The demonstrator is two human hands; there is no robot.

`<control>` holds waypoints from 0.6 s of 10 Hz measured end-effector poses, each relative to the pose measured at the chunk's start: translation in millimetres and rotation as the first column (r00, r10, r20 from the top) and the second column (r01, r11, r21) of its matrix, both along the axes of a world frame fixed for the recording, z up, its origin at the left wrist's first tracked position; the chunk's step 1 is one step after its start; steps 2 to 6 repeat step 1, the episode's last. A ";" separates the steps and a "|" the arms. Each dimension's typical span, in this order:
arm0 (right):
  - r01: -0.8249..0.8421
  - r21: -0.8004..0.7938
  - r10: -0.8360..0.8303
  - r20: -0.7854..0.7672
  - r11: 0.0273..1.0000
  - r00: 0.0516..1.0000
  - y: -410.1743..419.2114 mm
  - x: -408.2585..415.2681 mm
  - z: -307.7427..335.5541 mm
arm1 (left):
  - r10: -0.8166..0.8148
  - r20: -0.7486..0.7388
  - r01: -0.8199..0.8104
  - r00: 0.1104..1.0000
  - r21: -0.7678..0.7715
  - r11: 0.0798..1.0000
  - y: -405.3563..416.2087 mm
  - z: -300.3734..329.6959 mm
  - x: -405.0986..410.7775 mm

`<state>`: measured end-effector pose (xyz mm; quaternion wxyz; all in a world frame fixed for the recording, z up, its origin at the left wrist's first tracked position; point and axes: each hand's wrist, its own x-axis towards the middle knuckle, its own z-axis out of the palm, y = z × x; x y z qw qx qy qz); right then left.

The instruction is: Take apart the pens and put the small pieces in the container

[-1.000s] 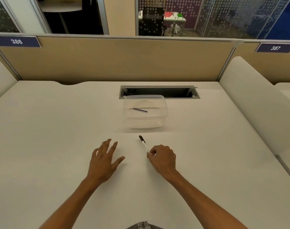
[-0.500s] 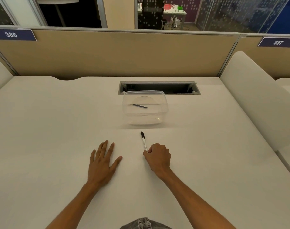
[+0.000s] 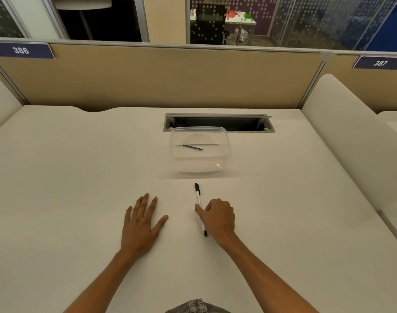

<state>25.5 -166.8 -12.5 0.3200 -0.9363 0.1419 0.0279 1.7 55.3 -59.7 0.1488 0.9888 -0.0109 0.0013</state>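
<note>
A white pen with a black cap (image 3: 197, 195) lies on the white desk, pointing away from me. My right hand (image 3: 218, 219) is curled over its middle, fingers closed on the barrel; the black rear tip shows below the hand. My left hand (image 3: 140, 224) rests flat on the desk to the left, fingers spread, holding nothing. A clear plastic container (image 3: 199, 152) stands beyond the pen, with one thin dark refill (image 3: 192, 147) lying inside.
A grey cable slot (image 3: 218, 122) is sunk in the desk just behind the container. A tan partition (image 3: 161, 80) closes the back. A cream padded divider (image 3: 351, 141) runs along the right side.
My right hand has slid nearer along the pen and closed over its middle, the pen turning straighter. The left hand has settled flat on the desk.
</note>
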 end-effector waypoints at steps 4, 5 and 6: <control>0.010 0.026 -0.011 0.040 1.000 0.999 -4.8 2.4 2.0 | -0.008 0.001 0.008 1.000 -0.003 1.000 -1.8 0.4 0.5; 0.010 0.026 -0.011 0.040 1.000 0.999 -4.8 2.4 2.0 | -0.008 0.001 0.008 1.000 -0.003 1.000 -1.8 0.4 0.5; 0.010 0.026 -0.011 0.040 1.000 0.999 -4.8 2.4 2.0 | -0.008 0.001 0.008 1.000 -0.003 1.000 -1.8 0.4 0.5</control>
